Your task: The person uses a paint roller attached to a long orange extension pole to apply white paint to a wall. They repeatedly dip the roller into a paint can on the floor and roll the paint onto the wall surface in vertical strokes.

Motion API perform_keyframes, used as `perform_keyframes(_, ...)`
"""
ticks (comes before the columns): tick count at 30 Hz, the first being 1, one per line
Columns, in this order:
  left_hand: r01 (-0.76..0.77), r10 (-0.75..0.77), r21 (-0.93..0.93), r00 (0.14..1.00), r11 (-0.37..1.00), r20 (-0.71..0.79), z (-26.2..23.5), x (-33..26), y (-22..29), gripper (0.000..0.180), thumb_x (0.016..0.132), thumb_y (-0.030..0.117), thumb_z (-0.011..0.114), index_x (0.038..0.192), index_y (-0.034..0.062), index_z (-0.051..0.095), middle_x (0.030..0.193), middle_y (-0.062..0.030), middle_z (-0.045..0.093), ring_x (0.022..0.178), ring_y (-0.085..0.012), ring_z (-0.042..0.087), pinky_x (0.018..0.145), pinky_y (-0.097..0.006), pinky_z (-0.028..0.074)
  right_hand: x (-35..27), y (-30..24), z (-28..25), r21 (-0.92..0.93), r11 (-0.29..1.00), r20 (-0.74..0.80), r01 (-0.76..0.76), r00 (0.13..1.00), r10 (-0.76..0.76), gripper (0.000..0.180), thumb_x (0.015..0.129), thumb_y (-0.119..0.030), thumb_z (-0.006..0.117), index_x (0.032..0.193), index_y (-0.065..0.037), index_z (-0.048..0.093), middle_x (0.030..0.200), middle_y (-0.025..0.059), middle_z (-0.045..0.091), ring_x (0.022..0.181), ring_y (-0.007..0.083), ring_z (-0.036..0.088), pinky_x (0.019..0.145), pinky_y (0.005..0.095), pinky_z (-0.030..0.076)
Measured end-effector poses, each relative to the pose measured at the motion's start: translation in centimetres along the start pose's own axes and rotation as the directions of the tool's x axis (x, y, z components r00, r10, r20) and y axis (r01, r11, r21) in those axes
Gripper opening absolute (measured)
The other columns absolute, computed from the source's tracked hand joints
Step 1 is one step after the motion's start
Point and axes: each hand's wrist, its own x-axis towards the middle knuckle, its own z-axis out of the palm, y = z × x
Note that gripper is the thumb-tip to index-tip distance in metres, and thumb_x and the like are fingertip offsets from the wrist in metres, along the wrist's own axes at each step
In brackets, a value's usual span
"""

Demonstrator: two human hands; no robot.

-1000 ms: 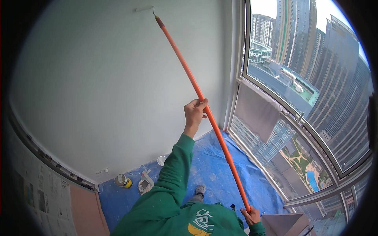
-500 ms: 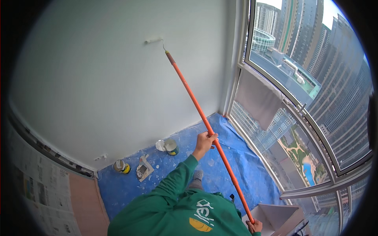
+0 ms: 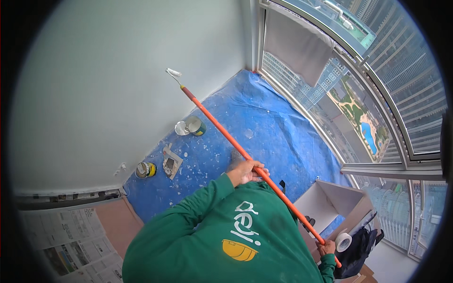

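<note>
A paint roller on a long orange pole [image 3: 222, 129] slants from the lower right up to the left. My left hand [image 3: 244, 172] is closed around the pole's middle, in front of my green sweatshirt. Near the pole's lower end, my right hand [image 3: 326, 247] grips it with the fingers wrapped round. At the far end, a thin wire frame carries the white roller sleeve [image 3: 174, 72], seen against the pale wall [image 3: 118, 70]. Whether the sleeve touches the wall, I cannot tell.
Blue sheeting [image 3: 278, 122] covers the floor. By the wall stand an open paint can [image 3: 196, 126] and a yellow-banded can [image 3: 146, 170], with a paint-smeared board [image 3: 172, 162] between them. A box-like cabinet [image 3: 349, 203], tape roll [image 3: 343, 242] and black bag [image 3: 361, 252] lie right, below windows.
The roller head has come down and back from high on the wall. Both hands have moved lower, the right one further out to the right. My view has tilted down.
</note>
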Motion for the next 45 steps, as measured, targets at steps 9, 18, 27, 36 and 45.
perform_keyframes(9,0.006,-0.057,-0.227,0.975,0.974,-0.217,-5.8,13.8,0.2,0.011,0.081,0.003,0.054,0.09,-0.0016,0.05,0.098,-0.0198,0.06,0.1,-0.0407,0.064,0.092,-0.061,0.048,-1.6,-12.9,-7.2,-0.571,0.812,-0.487,0.122,0.746,-0.455,0.016,0.077,-0.019,0.068,0.068,-0.011,0.058,0.06,0.0081,0.053,0.054,0.0311,0.054,0.053,0.0438,0.041)
perform_keyframes(18,0.069,-0.106,-0.348,0.99,0.935,-0.09,-14.9,19.8,8.9,0.008,0.078,-0.001,0.053,0.083,-0.0001,0.046,0.092,-0.0194,0.058,0.096,-0.0424,0.065,0.087,-0.062,0.052,2.1,-29.1,-7.2,-0.283,0.953,0.119,0.106,0.99,-0.075,0.02,0.074,-0.026,0.061,0.079,-0.007,0.062,0.067,0.0195,0.062,0.065,0.0407,0.062,0.062,0.0512,0.049)
perform_keyframes(27,0.065,-0.116,-0.289,0.98,0.955,-0.162,-22.2,25.2,17.6,0.019,0.078,0.006,0.055,0.094,0.0005,0.045,0.093,-0.0207,0.061,0.09,-0.0417,0.067,0.08,-0.059,0.055,8.1,-40.3,-3.1,-0.323,0.933,0.006,0.157,0.986,-0.164,0.02,0.074,-0.027,0.061,0.09,-0.013,0.064,0.066,0.0175,0.063,0.063,0.0378,0.063,0.06,0.0493,0.05)
perform_keyframes(36,0.026,-0.091,-0.206,0.946,0.978,-0.311,-26.5,27.7,23.4,0.026,0.079,0.01,0.056,0.101,0.0016,0.046,0.088,-0.0185,0.065,0.082,-0.0396,0.07,0.075,-0.058,0.056,11.6,-51.0,-2.4,-0.35,0.916,0.012,0.197,0.979,-0.206,0.014,0.077,-0.021,0.059,0.084,-0.009,0.059,0.066,0.017,0.063,0.064,0.0377,0.063,0.061,0.0487,0.049)
perform_keyframes(45,-0.029,-0.004,-0.082,0.929,0.996,-0.371,-25.0,23.7,26.7,0.022,0.079,0.008,0.056,0.097,-0.0015,0.049,0.083,-0.0178,0.064,0.076,-0.0369,0.07,0.07,-0.053,0.059,11.2,-50.6,-2.6,-0.315,0.93,0.017,0.191,0.981,-0.196,0.016,0.077,-0.024,0.059,0.081,-0.009,0.059,0.065,0.0174,0.063,0.062,0.0386,0.063,0.06,0.0495,0.049)
